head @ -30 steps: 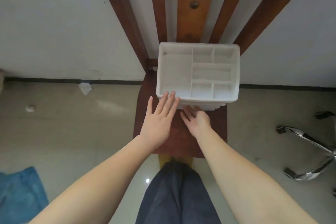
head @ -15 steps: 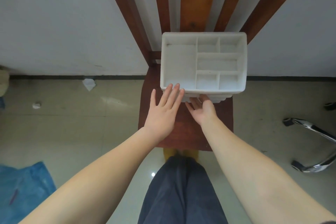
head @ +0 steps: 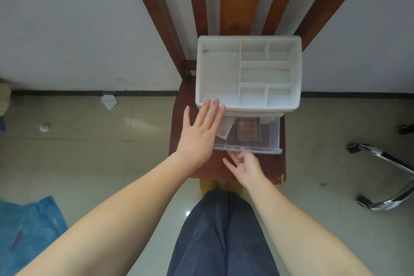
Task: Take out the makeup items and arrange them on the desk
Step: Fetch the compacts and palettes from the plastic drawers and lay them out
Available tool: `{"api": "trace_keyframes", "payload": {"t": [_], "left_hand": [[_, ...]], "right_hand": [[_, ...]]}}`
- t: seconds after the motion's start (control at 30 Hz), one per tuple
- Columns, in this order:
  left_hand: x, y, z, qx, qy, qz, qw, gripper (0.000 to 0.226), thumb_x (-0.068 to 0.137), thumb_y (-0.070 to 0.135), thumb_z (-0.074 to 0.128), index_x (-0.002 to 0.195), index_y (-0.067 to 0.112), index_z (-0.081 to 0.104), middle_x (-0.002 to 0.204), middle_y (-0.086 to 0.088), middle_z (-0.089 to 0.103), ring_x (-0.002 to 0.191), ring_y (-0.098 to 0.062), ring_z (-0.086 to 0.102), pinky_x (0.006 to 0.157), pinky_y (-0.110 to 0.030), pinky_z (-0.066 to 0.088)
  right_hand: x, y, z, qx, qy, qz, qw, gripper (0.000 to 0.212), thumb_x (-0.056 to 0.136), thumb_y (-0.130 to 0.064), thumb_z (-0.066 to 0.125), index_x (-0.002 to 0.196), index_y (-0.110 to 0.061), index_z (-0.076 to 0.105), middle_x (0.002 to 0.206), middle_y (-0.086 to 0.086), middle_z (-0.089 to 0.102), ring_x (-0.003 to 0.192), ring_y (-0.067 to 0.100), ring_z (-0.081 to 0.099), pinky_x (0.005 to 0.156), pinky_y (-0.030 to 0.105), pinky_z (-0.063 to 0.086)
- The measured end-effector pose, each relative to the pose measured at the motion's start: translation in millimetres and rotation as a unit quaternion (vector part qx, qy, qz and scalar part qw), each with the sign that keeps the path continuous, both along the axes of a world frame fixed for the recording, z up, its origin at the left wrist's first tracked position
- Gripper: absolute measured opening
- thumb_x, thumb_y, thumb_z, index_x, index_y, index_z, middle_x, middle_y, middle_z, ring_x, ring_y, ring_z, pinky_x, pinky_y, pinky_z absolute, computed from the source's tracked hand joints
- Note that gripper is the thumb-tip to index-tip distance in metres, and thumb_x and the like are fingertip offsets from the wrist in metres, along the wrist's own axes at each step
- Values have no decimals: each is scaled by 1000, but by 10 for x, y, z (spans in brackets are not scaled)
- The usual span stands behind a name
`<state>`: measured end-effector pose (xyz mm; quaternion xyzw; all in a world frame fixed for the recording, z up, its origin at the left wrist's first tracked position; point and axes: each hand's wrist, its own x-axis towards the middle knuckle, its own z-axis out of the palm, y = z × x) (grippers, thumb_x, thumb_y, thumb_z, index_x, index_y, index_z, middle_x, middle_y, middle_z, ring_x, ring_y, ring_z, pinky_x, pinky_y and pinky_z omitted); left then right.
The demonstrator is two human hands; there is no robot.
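At frame centre, the left hand [head: 199,134] lay flat, fingers straight, on the white organizer [head: 247,74]. Below it, the right hand [head: 245,163], fingers curled, touched the clear drawer [head: 272,139] front; an eyeshadow palette [head: 248,130] lay inside.

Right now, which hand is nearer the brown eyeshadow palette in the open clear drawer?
Left. The left hand lies beside the brown eyeshadow palette, over the drawer's left edge; the right hand is below the drawer front.

Left hand [head: 198,135] flat against white organizer [head: 247,108] front edge; right hand [head: 245,167] fingers at clear drawer [head: 274,139] front, eyeshadow palette [head: 248,130] inside; wooden chair [head: 228,168] beneath.
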<state>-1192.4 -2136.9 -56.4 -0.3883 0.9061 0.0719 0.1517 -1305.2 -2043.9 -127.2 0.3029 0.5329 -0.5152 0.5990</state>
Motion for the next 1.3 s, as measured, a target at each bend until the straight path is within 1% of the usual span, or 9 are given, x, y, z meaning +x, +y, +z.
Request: {"api": "trace_keyframes", "payload": {"t": [0.17,0.27,0.4,0.53,0.63,0.8,0.97,1.17,1.3], "left_hand": [[22,20,-60,-14,22,6,1000,82,88,5,37,143,15,-24,156,-8,-20,140,-25,-27,114,-58,-5],[81,48,-148,-43,105,-82,990,70,82,4,43,148,8,19,156,-14,17,144,-29,11,113,-56,13],[177,78,-337,104,99,-200,969,50,76,1,64,125,7,57,130,-16,56,114,-32,58,89,-40,51],[-31,-116,-422,144,3,-96,985,60,88,-4,47,144,13,34,154,-9,26,139,-29,29,107,-38,35],[-241,-240,-537,108,-63,-113,986,68,88,-2,47,148,15,21,156,-10,15,144,-30,11,116,-43,16],[-249,-307,-812,33,-126,-161,978,77,88,6,49,150,15,3,154,-13,14,143,-36,11,115,-56,9],[-182,-291,-932,4,-98,-189,977,77,87,0,49,150,13,7,149,-19,25,139,-41,19,113,-58,14],[-119,-328,-709,101,-66,-134,984,81,87,29,58,150,14,8,140,-17,35,131,-37,32,108,-43,33],[-8,-281,-321,159,45,-59,984,81,82,38,60,148,18,17,133,-13,43,117,-32,45,91,-40,47]], "right_hand": [[7,191,-31,-13,-16,52,998,57,86,15,23,139,-4,32,125,19,51,125,31,47,98,51,40],[-89,130,145,-9,44,259,965,31,97,2,35,126,0,46,122,19,58,107,26,60,86,39,52],[-471,102,414,-34,278,555,784,22,97,-9,40,96,-12,61,96,7,69,75,10,66,67,24,54],[-893,-25,426,-64,533,658,527,22,96,-15,45,109,-17,63,108,0,65,96,17,62,85,36,52],[-956,-204,245,-106,552,759,329,38,94,-20,51,131,-16,47,136,7,46,119,27,48,95,41,47],[-994,-363,-95,-96,578,796,152,65,85,-34,65,139,-18,33,153,9,20,141,31,21,117,49,14],[-974,-349,-155,-96,596,782,152,58,86,-33,61,136,-17,37,146,12,30,136,34,28,113,46,22],[-1053,-314,92,-112,551,785,260,63,83,-45,57,137,-21,34,133,10,43,119,29,44,89,36,45],[-1074,-135,444,-150,538,729,396,68,83,-43,60,140,-20,32,132,6,46,118,23,47,92,30,44]]}}
